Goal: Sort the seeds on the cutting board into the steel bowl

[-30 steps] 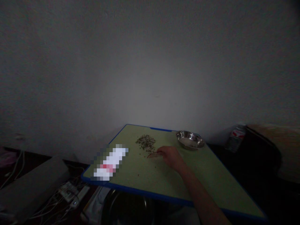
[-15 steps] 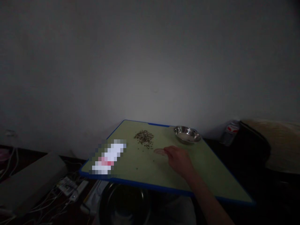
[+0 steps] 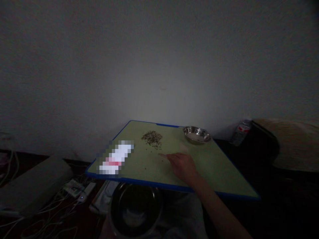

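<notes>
My right hand (image 3: pixel 183 166) is low over the pale green tabletop (image 3: pixel 211 176), its fingers closed on a thin pinkish piece (image 3: pixel 162 155) seen nearly edge-on. The piece points left, just in front of a loose scatter of small brown seed-like bits (image 3: pixel 152 137). A few stray bits lie nearer the front. Below the front edge, a large dark shiny bowl (image 3: pixel 113 212) stands at my lap. A dim patch at its left side may be my left hand (image 3: pixel 106 227); its fingers are hidden.
A small steel bowl (image 3: pixel 205 139) with something pale inside stands at the back right. A blurred-out white and pink item (image 3: pixel 116 159) lies at the left. Cables and a power strip (image 3: pixel 87 192) are on the floor. A bottle (image 3: pixel 241 132) stands beyond the right edge.
My right hand has shifted slightly left relative to the table. The pinkish piece has turned from a visible flat oval to nearly edge-on. The whole view has tilted down a little.
</notes>
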{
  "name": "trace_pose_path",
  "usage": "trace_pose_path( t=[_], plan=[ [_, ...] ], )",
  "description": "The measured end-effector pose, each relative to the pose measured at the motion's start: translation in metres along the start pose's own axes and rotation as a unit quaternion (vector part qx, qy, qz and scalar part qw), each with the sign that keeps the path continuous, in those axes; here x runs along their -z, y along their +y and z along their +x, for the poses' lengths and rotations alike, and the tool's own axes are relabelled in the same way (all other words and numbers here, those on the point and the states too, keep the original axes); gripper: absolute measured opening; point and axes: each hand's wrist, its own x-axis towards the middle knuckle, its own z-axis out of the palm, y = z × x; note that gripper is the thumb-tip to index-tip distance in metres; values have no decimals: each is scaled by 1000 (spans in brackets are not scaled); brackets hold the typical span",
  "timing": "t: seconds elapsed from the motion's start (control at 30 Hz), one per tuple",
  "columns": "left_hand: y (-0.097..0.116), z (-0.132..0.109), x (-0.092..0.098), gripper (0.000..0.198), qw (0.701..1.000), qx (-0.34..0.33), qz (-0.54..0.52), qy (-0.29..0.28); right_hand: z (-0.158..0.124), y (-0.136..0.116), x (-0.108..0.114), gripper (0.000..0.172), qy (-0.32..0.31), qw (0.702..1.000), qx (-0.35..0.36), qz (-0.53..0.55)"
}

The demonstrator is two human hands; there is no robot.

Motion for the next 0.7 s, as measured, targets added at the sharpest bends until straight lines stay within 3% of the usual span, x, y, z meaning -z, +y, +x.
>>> trace_pose_path(
  t=[0.17, 0.3, 0.5, 0.63, 0.7],
  plan=[
    [-3, 2, 4, 70, 996, 67, -49, -21, 15, -12, 9, 34, -42, 999, 19, -29],
    [0, 1, 8, 65, 993, 91, -63, -28, 21, -19, 15, 33, -62, 996, -25, -52],
    [-6, 2, 15, 66, 978, 157, -94, -103, 21, -17, 18, 32, -58, 991, -88, -88],
    [-22, 1, 20, 69, 970, 198, -118, -72, 25, -9, 16, 35, -45, 985, -127, -104],
    [-24, 0, 21, 71, 973, 187, -118, -64, 28, -4, 15, 38, -36, 985, -136, -102]
  ],
)
